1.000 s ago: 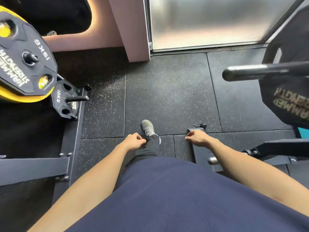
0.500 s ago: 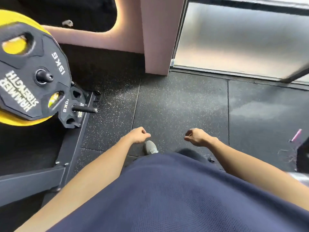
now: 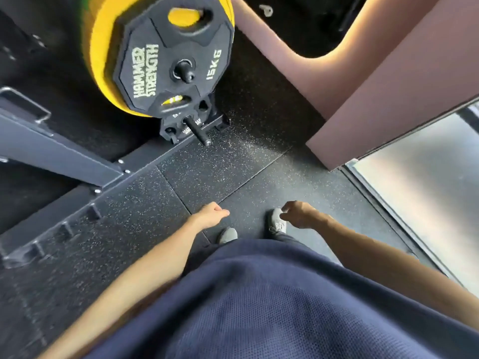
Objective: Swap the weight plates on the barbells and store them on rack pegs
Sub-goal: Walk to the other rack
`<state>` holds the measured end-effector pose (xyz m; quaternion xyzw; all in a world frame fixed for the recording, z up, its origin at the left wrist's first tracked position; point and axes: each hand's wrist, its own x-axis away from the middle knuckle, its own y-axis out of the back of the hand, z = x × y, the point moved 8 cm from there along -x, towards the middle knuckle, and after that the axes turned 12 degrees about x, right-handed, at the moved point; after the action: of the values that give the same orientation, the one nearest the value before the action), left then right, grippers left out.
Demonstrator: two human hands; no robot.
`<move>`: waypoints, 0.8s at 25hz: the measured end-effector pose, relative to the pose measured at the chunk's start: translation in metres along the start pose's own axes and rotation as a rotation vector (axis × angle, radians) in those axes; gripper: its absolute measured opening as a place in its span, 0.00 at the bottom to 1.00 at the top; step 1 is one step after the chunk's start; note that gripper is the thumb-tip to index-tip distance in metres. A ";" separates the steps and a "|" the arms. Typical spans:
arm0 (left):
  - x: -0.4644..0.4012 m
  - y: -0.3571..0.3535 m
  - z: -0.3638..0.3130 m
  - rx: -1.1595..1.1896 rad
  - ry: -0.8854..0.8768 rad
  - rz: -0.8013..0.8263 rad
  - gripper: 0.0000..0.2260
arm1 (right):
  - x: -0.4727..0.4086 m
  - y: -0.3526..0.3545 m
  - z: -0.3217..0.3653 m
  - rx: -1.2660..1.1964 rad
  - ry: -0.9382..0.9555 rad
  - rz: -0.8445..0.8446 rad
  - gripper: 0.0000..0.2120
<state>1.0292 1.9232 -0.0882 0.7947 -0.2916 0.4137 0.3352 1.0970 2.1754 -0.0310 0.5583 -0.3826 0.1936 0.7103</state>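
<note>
A black 15 kg Hammer Strength plate hangs on an upper rack peg, in front of a larger yellow plate. Below it a small black plate sits on a lower peg whose end sticks out bare. My left hand hangs over the floor with its fingers loosely curled, holding nothing. My right hand hangs the same way above my right shoe, also holding nothing. Both hands are well short of the rack. No barbell is in view.
The rack's dark steel base beam runs diagonally across the speckled rubber floor at the left. A pink wall corner stands at the upper right, with a frosted glass panel beside it. My grey shoes stand below my hands.
The view has swung left toward the plate rack, which now sits closer and higher in the frame. The barbell sleeve and loaded plate at the right have left view. Both hands stay loosely curled and hold nothing.
</note>
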 end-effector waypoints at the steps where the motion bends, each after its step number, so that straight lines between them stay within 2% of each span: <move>1: 0.002 0.000 0.001 0.065 0.021 -0.050 0.17 | -0.012 0.011 0.000 0.030 0.044 0.011 0.18; 6: 0.024 -0.004 -0.008 0.213 0.092 -0.237 0.14 | -0.057 0.068 0.007 0.162 0.211 0.038 0.24; 11: 0.054 0.026 -0.061 0.429 -0.005 -0.440 0.19 | -0.078 0.128 0.027 0.168 0.363 -0.009 0.29; 17: 0.095 0.102 -0.135 0.374 -0.133 -0.644 0.21 | -0.075 0.213 0.059 0.001 0.466 -0.205 0.28; 20: 0.119 0.143 -0.170 0.335 -0.210 -0.728 0.23 | -0.060 0.258 0.082 0.018 0.576 -0.296 0.27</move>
<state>0.9026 1.9458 0.1282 0.9273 0.0471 0.2265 0.2942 0.8510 2.1854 0.0972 0.5363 -0.0786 0.2416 0.8049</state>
